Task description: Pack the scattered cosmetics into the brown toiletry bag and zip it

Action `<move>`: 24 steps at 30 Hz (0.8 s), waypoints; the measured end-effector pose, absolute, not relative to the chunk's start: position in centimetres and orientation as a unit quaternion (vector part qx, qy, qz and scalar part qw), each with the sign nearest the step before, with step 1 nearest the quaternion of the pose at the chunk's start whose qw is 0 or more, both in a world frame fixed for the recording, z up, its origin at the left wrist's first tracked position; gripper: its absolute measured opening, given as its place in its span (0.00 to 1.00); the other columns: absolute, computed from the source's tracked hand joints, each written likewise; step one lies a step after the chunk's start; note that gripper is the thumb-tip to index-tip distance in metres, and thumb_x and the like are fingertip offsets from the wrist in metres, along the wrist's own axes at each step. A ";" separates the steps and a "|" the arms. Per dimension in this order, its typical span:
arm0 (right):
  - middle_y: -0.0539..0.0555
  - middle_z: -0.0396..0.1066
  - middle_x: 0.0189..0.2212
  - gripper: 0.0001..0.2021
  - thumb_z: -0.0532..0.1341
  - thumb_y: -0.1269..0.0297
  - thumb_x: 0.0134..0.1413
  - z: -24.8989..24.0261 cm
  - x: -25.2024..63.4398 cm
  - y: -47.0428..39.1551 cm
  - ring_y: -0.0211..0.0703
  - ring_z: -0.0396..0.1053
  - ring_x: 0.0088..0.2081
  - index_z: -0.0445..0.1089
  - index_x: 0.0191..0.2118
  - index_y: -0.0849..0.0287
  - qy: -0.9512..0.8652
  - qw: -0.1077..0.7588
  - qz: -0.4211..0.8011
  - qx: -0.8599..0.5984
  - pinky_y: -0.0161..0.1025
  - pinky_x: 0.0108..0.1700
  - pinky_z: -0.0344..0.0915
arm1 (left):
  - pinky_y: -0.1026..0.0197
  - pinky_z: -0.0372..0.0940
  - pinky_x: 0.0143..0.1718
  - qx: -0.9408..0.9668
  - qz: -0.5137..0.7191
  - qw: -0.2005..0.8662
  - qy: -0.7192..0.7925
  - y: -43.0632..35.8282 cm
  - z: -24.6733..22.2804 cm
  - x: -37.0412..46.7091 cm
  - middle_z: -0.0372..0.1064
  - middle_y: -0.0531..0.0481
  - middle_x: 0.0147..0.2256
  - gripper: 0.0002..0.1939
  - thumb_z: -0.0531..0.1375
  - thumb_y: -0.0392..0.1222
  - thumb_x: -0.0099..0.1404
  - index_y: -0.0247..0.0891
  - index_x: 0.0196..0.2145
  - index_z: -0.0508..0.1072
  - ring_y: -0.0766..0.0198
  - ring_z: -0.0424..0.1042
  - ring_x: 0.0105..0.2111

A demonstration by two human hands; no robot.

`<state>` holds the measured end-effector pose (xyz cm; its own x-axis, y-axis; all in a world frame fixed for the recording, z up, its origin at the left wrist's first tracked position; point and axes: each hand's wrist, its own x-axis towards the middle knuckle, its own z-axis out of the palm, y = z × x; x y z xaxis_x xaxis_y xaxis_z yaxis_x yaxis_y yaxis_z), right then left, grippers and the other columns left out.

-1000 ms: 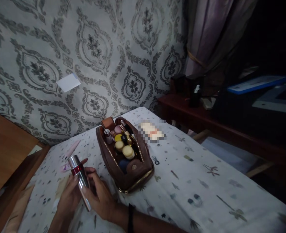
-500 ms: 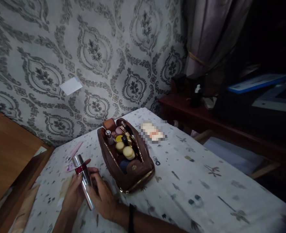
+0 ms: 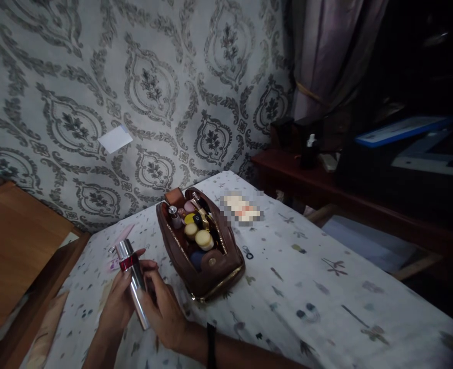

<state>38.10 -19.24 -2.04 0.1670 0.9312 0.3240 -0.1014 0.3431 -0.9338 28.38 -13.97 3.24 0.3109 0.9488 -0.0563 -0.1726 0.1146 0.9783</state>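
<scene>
A slim silver bottle (image 3: 137, 285) with a shiny cap and a red band near its top is tilted between my two hands. My left hand (image 3: 115, 302) is closed round its left side, the thumb resting just under the band. From the other side my right hand (image 3: 165, 307) grips the lower body, its fingers curled behind it. Right beside them stands a brown toiletry bag (image 3: 201, 279), unzipped wide. Inside it are jars with cream-coloured lids (image 3: 203, 238), a small silver-capped bottle (image 3: 175, 217) and other cosmetics. A pink tube (image 3: 125, 233) lies behind the silver bottle.
The bag stands on a white patterned cloth (image 3: 288, 287). A pixelated item (image 3: 243, 209) lies to its right. A wooden panel (image 3: 22, 256) borders the left side, patterned wallpaper (image 3: 153, 87) rises behind, and a dark red table (image 3: 276, 166) stands at the right.
The view has shifted slightly. Both hands keep their hold on the silver bottle, and the bag stays in its place.
</scene>
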 end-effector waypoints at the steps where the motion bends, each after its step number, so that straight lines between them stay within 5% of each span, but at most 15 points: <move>1: 0.54 0.77 0.40 0.14 0.56 0.63 0.62 -1.4 38.2 -19.5 0.45 0.76 0.39 0.65 0.52 0.55 -0.497 0.649 0.407 -0.408 0.38 0.41 0.68 | 0.59 0.73 0.33 0.501 0.442 0.638 0.383 -14.0 3.4 28.5 0.77 0.44 0.40 0.31 0.71 0.55 0.53 0.40 0.51 0.72 0.55 0.77 0.34; 12: 0.54 0.76 0.46 0.15 0.55 0.59 0.64 2.8 40.8 -22.4 0.46 0.74 0.48 0.64 0.54 0.54 -0.456 0.677 0.434 -0.382 0.39 0.48 0.68 | 0.60 0.72 0.30 0.542 0.435 0.644 0.320 -15.0 5.8 31.2 0.77 0.46 0.38 0.29 0.67 0.57 0.57 0.40 0.51 0.71 0.59 0.75 0.30; 24: 0.53 0.75 0.36 0.15 0.53 0.55 0.67 7.3 46.1 -24.6 0.43 0.72 0.36 0.65 0.51 0.57 -0.516 0.661 0.378 -0.392 0.41 0.41 0.67 | 0.62 0.70 0.28 0.631 0.410 0.602 0.267 -15.4 9.7 34.7 0.77 0.41 0.42 0.30 0.67 0.58 0.57 0.37 0.52 0.73 0.55 0.77 0.34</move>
